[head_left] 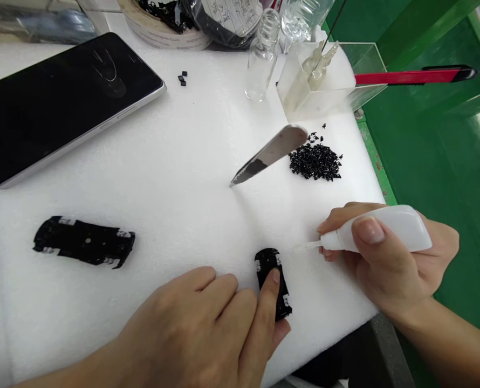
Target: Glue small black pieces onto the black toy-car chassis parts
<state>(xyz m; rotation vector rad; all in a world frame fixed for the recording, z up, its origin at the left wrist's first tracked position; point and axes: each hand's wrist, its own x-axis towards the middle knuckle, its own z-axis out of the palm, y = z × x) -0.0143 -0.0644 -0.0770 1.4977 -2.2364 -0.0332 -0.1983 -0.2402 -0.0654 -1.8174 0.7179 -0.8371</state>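
Note:
My left hand [207,323] is closed, its index fingertip pressing on a small black toy car chassis [282,293] and its thumb beside the lower end. Silvery patches show at the chassis corners. My right hand [402,264] wraps round a white squeeze glue bottle [389,229], lying nearly level with the thumb on its side. Its thin clear nozzle [307,246] points left at the upper end of the chassis, with a gap between them. A second black toy car chassis [86,241] lies apart on the white foam sheet [175,188] at the left.
Metal tweezers [268,156] lie above my hands, beside a pile of tiny black parts [316,160]. A phone [70,102] lies at upper left. Along the back stand a tape roll [171,40], a glass bottle [261,59] and a clear box [316,97] with a red cutter [410,76].

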